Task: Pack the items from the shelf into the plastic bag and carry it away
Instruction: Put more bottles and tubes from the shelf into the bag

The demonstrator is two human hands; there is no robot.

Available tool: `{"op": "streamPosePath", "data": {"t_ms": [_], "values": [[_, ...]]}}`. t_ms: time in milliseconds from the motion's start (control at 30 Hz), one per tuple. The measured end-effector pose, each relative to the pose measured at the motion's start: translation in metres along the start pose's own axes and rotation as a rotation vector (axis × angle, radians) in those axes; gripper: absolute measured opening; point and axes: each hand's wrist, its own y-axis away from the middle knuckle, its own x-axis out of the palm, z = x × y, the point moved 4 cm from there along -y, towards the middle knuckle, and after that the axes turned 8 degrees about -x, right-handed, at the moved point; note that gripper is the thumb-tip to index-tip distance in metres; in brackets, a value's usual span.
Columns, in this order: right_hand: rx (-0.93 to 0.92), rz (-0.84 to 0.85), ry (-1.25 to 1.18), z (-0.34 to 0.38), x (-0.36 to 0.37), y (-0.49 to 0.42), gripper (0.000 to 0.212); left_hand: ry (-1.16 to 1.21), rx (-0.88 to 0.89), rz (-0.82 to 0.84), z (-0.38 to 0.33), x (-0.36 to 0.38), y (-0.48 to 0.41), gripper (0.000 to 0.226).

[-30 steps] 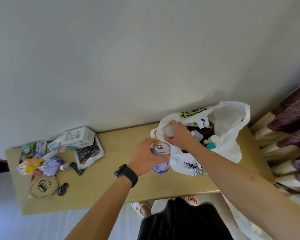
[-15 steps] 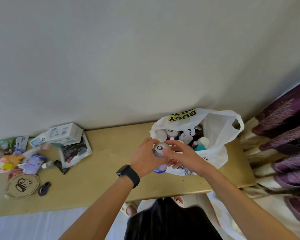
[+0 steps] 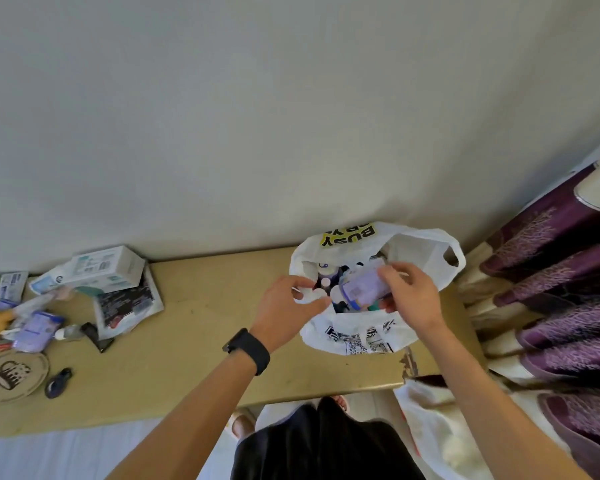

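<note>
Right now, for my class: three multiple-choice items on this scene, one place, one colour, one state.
1. White box lies: A in the plastic bag; B at the shelf's left end; C on the floor.
2. Watch band: A black; B red; C white.
3. Purple can: A upright on the shelf; B under the box; C tilted over the bag.
B, it sits among packets there; A, dark on the left wrist; C, the right hand holds it above the bag's mouth.
</note>
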Motion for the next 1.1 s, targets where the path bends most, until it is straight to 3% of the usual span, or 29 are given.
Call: {"op": "streamPosePath", "data": {"t_ms": [67,133,267,400,500,567,633,800,967,1100], "values": [[0.082,-0.08,0.048,-0.009,-0.011,-0.021,0.041,0.082,-0.123,-0.086,0.009,-0.009,-0.005,0.032],[0.169,-0.014,0.156,-0.02,-0.01,-0.045,0.047,0.161,-0.236,-0.128,0.013,-0.017,-0.011,0.032],[0.22,0.18,0.266,-0.028,0.006,-0.083,0.048,0.075,-0.33,0.001,0.007,-0.024,-0.026,0.021],[0.203,0.241,0.183,-0.006,0.022,-0.108,0.034,-0.009,-0.316,0.023,-0.012,-0.033,-0.038,0.019],[0.174,0.183,0.013,0.009,0.027,-0.134,0.027,0.173,-0.214,-0.135,-0.033,-0.05,-0.036,0.023],[0.132,0.1,-0.085,0.015,0.023,-0.146,0.037,0.262,-0.13,-0.259,-0.045,-0.062,-0.031,0.027],[0.065,0.039,-0.142,0.025,0.017,-0.144,0.034,0.288,-0.109,-0.308,-0.045,-0.067,-0.033,0.025],[0.022,-0.032,-0.168,0.021,0.003,-0.113,0.022,0.027,-0.201,-0.102,-0.028,-0.05,-0.04,0.024],[0.026,0.138,0.13,-0.008,0.007,-0.08,0.031,-0.039,-0.189,0.023,-0.014,-0.033,-0.038,0.03],[0.102,0.206,0.314,-0.03,0.028,-0.071,0.037,0.194,-0.04,-0.031,-0.023,-0.031,-0.031,0.037]]}}
